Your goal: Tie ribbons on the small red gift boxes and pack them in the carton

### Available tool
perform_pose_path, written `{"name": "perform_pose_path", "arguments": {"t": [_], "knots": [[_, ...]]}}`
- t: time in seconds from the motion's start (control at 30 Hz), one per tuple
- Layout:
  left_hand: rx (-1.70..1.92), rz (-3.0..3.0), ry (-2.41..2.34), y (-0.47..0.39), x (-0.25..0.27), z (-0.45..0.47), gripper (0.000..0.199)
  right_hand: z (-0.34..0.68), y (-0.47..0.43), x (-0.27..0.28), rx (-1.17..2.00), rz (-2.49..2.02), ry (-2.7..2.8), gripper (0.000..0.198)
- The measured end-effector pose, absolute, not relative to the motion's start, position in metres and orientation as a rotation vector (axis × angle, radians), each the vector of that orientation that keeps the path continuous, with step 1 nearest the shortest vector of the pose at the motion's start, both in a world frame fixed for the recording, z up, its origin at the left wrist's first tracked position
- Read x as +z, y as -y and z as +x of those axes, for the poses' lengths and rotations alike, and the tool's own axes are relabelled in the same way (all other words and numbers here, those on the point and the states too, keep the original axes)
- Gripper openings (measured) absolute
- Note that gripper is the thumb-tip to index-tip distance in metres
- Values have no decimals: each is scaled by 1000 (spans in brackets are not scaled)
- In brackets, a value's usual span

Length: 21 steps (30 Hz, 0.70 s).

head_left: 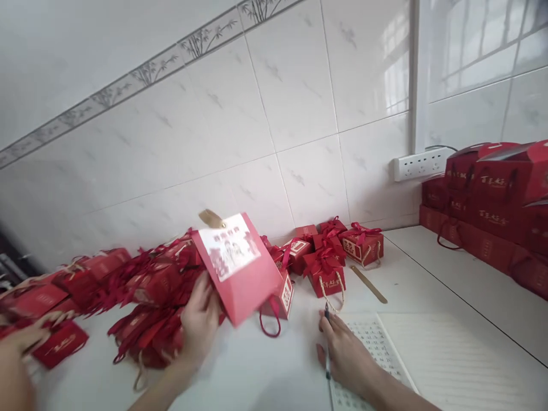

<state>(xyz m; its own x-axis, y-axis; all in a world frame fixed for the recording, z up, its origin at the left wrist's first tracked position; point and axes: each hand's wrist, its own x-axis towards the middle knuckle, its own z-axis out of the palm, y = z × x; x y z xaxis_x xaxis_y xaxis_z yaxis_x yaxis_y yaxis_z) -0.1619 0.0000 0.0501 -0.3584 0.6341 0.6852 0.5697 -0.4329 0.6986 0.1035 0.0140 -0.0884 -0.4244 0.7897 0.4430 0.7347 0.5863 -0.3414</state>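
My left hand (200,311) is closed on the lower left side of a red gift box (252,285), raised and tilted above the table. Its face carries a white panel with a printed picture of two figures, and a gold tab sticks out at the top. In my right hand (349,348) is a dark pen (327,354), held upright over the left page of an open notebook (462,354) with handwriting on that page. Just beyond the pen stands a small red box (326,279) with a bow and twisted cord handle.
Another person's hand (32,339) touches a red box (62,345) at far left. Red boxes with ribbons (149,279) are heaped along the wall. A gold strip (369,284) lies near the notebook. Larger red boxes (492,205) are stacked right, below a power strip (422,164).
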Motion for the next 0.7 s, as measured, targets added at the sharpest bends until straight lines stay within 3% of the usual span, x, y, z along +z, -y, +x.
{"name": "perform_pose_path", "arguments": {"t": [0.17,0.27,0.43,0.6,0.7], "knots": [[1537,1693,-1523,105,-27,-145,27,117,-3,-59,538,-1100,2019,23],[1343,1533,-1496,129,-39,-134,38,126,13,-33,646,-963,1906,19],[1401,1479,-1313,137,-30,-122,41,125,64,3,456,-699,1889,16],[1771,1517,-1009,135,-20,-111,44,112,102,20,271,-601,1883,22],[1804,1664,-1109,134,-12,-99,42,102,114,24,88,-616,1822,22]]}}
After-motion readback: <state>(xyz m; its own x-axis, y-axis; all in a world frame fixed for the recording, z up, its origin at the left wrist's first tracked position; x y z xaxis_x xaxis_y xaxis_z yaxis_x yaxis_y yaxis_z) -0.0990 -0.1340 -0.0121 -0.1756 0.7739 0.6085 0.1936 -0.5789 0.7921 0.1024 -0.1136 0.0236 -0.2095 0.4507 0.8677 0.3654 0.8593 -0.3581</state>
